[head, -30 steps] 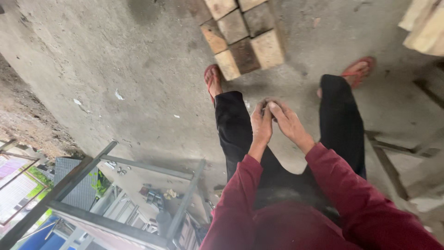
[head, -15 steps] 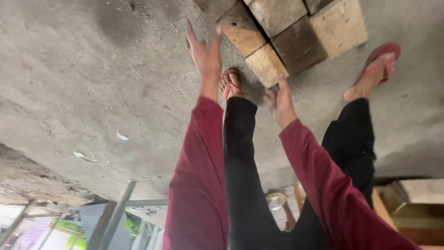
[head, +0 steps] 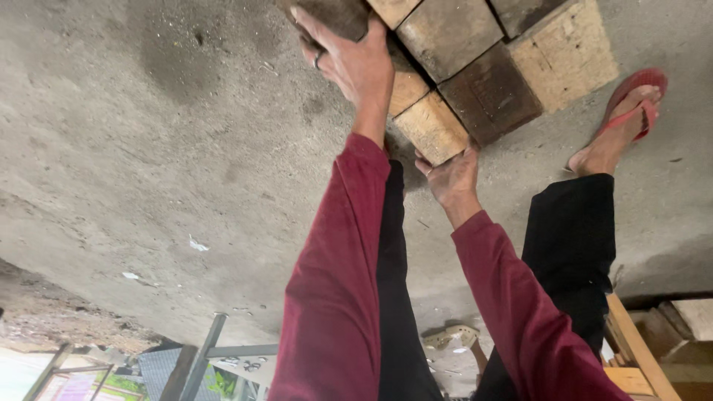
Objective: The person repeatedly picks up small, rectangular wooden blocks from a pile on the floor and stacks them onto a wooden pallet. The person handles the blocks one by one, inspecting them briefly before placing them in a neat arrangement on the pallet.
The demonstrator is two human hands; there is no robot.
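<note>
Blocks: we count about seven wooden blocks (head: 475,52) packed side by side in a stack on the concrete floor (head: 148,148); the top edge of the view cuts off some, so the count may run short.
Colours: pale blocks and dark brown ones sit mixed together.
Hands: two, both ours, in dark red sleeves (head: 334,297).
Left hand: our left hand (head: 353,59) lies on the dark block (head: 338,15) at the stack's upper left corner, fingers spread and curled over its edge, gripping it; a ring shows on one finger.
Right hand: our right hand (head: 449,178) is at the near corner of the stack, fingertips pressed under the pale end block (head: 431,128); the fingers are bent, but we cannot tell whether they have closed around it.
Feet: one red sandal (head: 631,104) is in view, just right of the stack.
Legs: two, in black trousers (head: 572,238).
Lower right: more stacked timber (head: 653,356).
</note>
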